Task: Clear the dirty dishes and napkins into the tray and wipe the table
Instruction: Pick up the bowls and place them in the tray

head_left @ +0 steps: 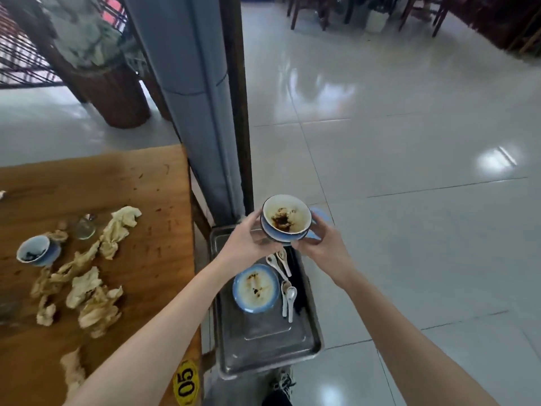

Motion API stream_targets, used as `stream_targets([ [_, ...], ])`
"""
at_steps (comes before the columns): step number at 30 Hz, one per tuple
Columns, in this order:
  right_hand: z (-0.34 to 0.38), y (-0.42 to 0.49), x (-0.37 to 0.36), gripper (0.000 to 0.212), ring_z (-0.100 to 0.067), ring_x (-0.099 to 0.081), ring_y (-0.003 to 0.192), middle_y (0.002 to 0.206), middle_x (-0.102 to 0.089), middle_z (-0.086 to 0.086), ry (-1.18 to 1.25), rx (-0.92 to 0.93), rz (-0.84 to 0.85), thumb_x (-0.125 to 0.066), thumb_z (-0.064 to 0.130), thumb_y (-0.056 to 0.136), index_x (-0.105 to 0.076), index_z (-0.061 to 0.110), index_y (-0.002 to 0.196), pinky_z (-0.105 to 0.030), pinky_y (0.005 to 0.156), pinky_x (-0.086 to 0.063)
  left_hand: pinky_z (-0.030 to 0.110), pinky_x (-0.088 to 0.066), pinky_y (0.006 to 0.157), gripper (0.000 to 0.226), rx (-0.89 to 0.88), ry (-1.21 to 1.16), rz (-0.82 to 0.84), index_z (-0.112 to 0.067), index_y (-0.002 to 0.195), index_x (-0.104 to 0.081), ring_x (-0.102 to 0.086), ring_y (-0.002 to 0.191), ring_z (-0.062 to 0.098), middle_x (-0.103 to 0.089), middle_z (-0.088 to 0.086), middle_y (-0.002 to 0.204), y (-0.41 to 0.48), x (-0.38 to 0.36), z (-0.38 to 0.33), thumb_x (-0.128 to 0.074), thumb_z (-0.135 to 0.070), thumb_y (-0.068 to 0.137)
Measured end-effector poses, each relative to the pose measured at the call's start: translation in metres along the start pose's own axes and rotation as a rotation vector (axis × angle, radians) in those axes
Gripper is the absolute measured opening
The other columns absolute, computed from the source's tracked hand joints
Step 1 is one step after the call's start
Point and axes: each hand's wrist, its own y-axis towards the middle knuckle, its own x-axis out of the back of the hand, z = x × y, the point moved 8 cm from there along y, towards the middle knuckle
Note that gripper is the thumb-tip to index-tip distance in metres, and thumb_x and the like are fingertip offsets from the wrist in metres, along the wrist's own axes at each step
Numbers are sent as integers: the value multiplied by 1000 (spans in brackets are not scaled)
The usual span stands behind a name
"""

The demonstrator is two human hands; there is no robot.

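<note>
I hold a dirty blue-and-white bowl (288, 219) above the far end of a metal tray (263, 344). My left hand (248, 241) grips its left side and my right hand (319, 238) grips its right side. In the tray lie a stained blue-rimmed plate (255, 288) and several white spoons (288, 297). On the wooden table (140, 186) to the left stand another dirty bowl (38, 251), a small glass (85, 227) and several crumpled napkins (87, 285).
The tray sits low beside the table's right edge, by a grey padded pillar (193, 83). A yellow tag reading 05 (186, 383) marks the table corner. Shiny tiled floor (409, 171) spreads to the right, with chairs at the far back. My shoe (282, 385) shows below the tray.
</note>
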Motion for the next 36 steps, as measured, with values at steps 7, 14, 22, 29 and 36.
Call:
stream_targets([
  [7, -40, 53, -8, 60, -7, -67, 101, 118, -65, 7, -60, -56, 176, -74, -5, 77, -54, 15, 130, -15, 82, -50, 6, -47, 75, 76, 150, -66, -52, -27, 135, -42, -58, 104, -12, -58, -20, 117, 28, -8, 48, -79, -1, 73],
  [14, -120, 108, -22, 65, -14, -64, 106, 117, -65, -1, -134, -118, 198, -78, -8, 71, -53, 11, 128, -37, 97, -51, 0, -43, 70, 77, 336, -109, -51, -18, 141, -37, -51, 95, -22, -51, -21, 114, 66, -17, 124, -67, 11, 76],
  [22, -209, 158, -36, 64, -7, -65, 101, 103, -69, 18, -220, -129, 175, -83, 1, 66, -56, 41, 108, -37, 90, -54, 14, -47, 85, 83, 529, -125, -61, -27, 145, -36, -46, 119, 8, -46, -10, 126, 102, -30, 225, -61, 10, 75],
  [29, -281, 192, -47, 66, -8, -63, 103, 108, -64, 16, -242, -169, 153, -84, 1, 65, -55, 28, 117, -32, 91, -53, 8, -44, 71, 78, 599, -119, -29, -34, 134, -40, -54, 98, -2, -56, -18, 106, 132, -40, 284, -56, 14, 75],
  [36, -335, 212, -51, 67, 11, -59, 96, 106, -62, 18, -304, -210, 180, -85, 2, 63, -57, 18, 122, -8, 80, -48, 27, -46, 89, 56, 610, 21, 12, -21, 131, -53, -55, 105, 14, -60, -7, 106, 159, -49, 320, -56, 6, 82],
])
